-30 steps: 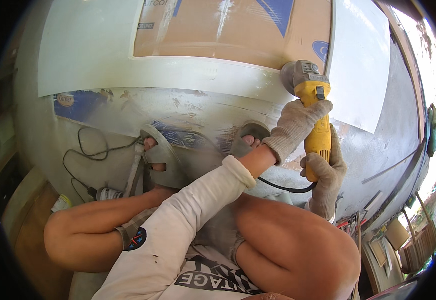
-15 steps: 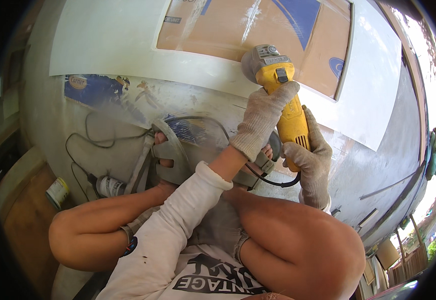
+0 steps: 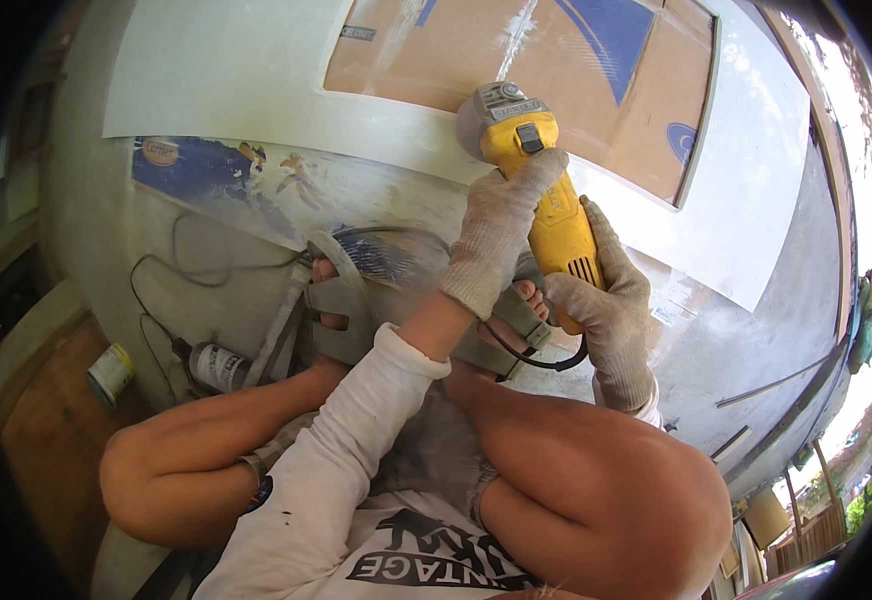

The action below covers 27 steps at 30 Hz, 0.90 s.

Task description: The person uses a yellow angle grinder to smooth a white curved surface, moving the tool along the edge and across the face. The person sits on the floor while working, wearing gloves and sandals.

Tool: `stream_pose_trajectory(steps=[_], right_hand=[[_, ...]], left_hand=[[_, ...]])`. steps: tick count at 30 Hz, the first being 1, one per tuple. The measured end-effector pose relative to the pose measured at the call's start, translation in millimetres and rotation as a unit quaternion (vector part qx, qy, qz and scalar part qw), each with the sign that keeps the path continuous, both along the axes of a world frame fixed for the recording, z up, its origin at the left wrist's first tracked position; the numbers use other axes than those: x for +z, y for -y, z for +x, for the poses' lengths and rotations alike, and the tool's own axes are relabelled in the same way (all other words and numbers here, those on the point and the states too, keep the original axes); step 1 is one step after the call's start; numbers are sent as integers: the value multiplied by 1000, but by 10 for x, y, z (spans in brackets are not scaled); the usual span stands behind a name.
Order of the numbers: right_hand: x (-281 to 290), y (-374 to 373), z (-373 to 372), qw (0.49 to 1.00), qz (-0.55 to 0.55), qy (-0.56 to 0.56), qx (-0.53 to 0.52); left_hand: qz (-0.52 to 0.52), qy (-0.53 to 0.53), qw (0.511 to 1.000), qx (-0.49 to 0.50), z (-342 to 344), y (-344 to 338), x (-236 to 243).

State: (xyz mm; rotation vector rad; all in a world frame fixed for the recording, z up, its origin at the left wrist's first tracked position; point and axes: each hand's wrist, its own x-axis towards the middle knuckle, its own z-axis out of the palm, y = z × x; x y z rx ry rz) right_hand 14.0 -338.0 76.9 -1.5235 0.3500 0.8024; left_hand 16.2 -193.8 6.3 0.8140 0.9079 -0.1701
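Note:
Both my hands wear dusty knit gloves and grip a yellow angle grinder [image 3: 563, 235]. My left hand [image 3: 509, 215] is wrapped round its body just behind the grey head. Farther back, my right hand [image 3: 611, 310] closes round the tail end, where a black cord leaves the tool. The grinder's disc [image 3: 472, 124] rests at, or just over, the inner edge of a white panel [image 3: 226, 75]; exact contact cannot be made out. Brown cardboard with blue print [image 3: 496, 55] shows through the panel's rectangular opening.
My sandalled feet [image 3: 331, 300] are close to the panel's near edge. A cord [image 3: 221, 275] loops across the dusty floor at left, near a dark bottle [image 3: 218, 367] and a small can [image 3: 111, 373]. A thin rod [image 3: 771, 385] lies at right. Haze hangs over the floor.
The grinder and both hands have shifted left along the edge of the panel's opening. The view has also moved slightly. The grip of both hands stays the same.

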Motion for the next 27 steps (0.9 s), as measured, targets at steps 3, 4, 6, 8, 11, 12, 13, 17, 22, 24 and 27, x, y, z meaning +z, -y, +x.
stream_pose_trajectory(steps=[3, 4, 6, 8, 11, 12, 13, 17, 22, 24, 27], right_hand=[[-114, -105, 39, 999, -13, -1, 31], [-140, -148, 59, 999, -10, -5, 50], [-168, -239, 114, 996, -26, -18, 86], [-193, -388, 142, 997, 8, 1, 80], [-191, -573, 185, 996, 35, -8, 83], [-185, -617, 200, 995, 38, -17, 87], [-179, -649, 216, 995, 41, -16, 92], [-164, -725, 241, 994, 40, -6, 106], [-150, -727, 232, 995, 41, -23, 86], [-146, -721, 226, 994, 12, -7, 107], [-92, -683, 179, 996, 28, -15, 89]], left_hand=[[-3, -11, 1000, -8, 5, -187, -17], [8, -11, 1000, -2, 2, -253, -28], [27, -3, 999, 18, 1, -367, -52], [46, -3, 998, 47, 4, -476, -68], [55, 3, 996, 72, -25, -644, -53], [55, 7, 995, 77, -38, -694, -45], [54, 6, 996, 77, -43, -733, -39], [47, 1, 997, 59, -58, -828, -50], [32, -15, 996, 80, -39, -783, -98], [31, -22, 995, 89, -31, -760, -106], [36, -24, 993, 109, -67, -668, -81]])
